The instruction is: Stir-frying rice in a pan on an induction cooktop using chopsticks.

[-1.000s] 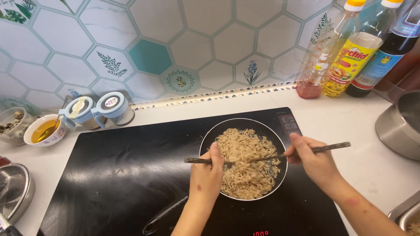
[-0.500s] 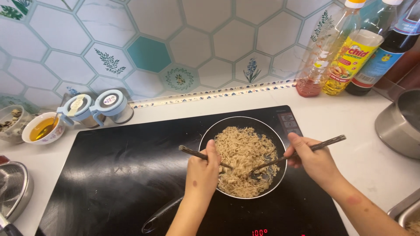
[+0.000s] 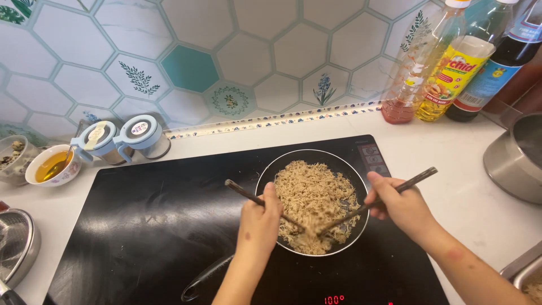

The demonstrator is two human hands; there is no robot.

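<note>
A person is working a pan (image 3: 265,175) of brown noodles (image 3: 316,197) on a black cooktop (image 3: 141,226), one chopstick in each hand. The left hand (image 3: 258,221) is gripping the left stick (image 3: 243,195), fingers closed round it; the right hand (image 3: 402,207) is clenched on the right stick (image 3: 415,179). Both sticks are slanting down and inward, tips meeting in the noodles at the near side of the pan, prob. so they can pry the mass from two sides at once. The noodles are filling most of the pan, w/ bare black metal showing along the far and left rim. The pan's handle (image 3: 206,278) is pointing toward the person, under the left forearm.

Room to move: the cooktop is lying open to the left of the pan, w/ nothing on it. Along the tiled wall (image 3: 237,51), two lidded jars (image 3: 121,138) and a bowl (image 3: 52,165) of amber liquid are standing well apart from the pan. Bottles (image 3: 451,68) are crowding the far right corner; a steel pot (image 3: 516,158) is sitting near the right hand on the white counter (image 3: 451,147). A metal vessel (image 3: 17,243) is at the left edge. A red readout (image 3: 334,299) is glowing at the cooktop's near edge.
</note>
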